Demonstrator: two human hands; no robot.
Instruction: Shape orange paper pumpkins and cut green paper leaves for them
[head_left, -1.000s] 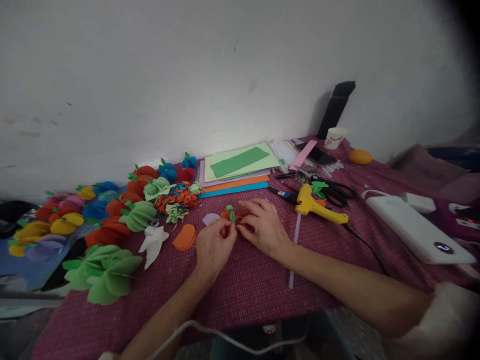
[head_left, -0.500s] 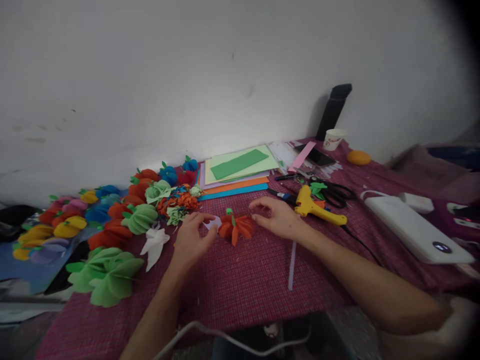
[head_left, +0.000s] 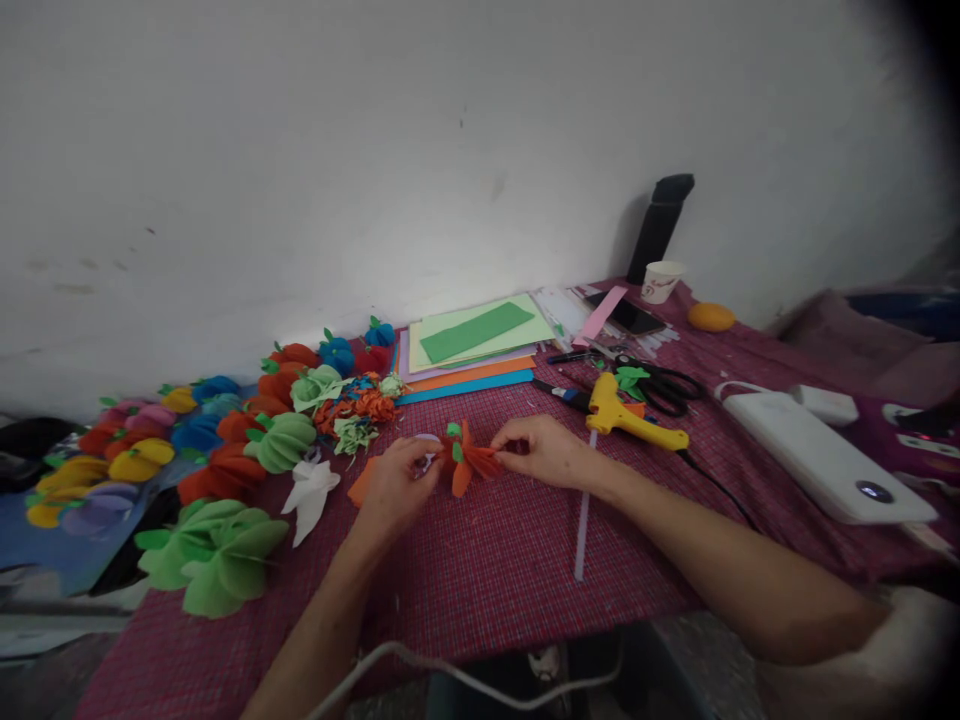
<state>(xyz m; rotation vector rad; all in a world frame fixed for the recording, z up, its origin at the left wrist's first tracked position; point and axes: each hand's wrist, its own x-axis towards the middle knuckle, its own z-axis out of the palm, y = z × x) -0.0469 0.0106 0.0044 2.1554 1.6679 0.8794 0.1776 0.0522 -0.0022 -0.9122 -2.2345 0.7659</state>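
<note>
1. Lower left: round, light-green paper pumpkins [head_left: 225, 565].
2. Frame centre: the left hand [head_left: 397, 480] pinches one edge of a petalled orange paper pumpkin [head_left: 466, 468].
3. Right of centre: the right hand [head_left: 547, 452] pinches its opposite edge.
4. Farther right: a yellow plastic glue gun [head_left: 626, 418].

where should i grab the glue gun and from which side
Probably by the handle of the glue gun, coming from the near right: it slants out that way, slim and uncovered, while the scissors lie just beyond it. Close short of its end, where the cord comes out.
</note>
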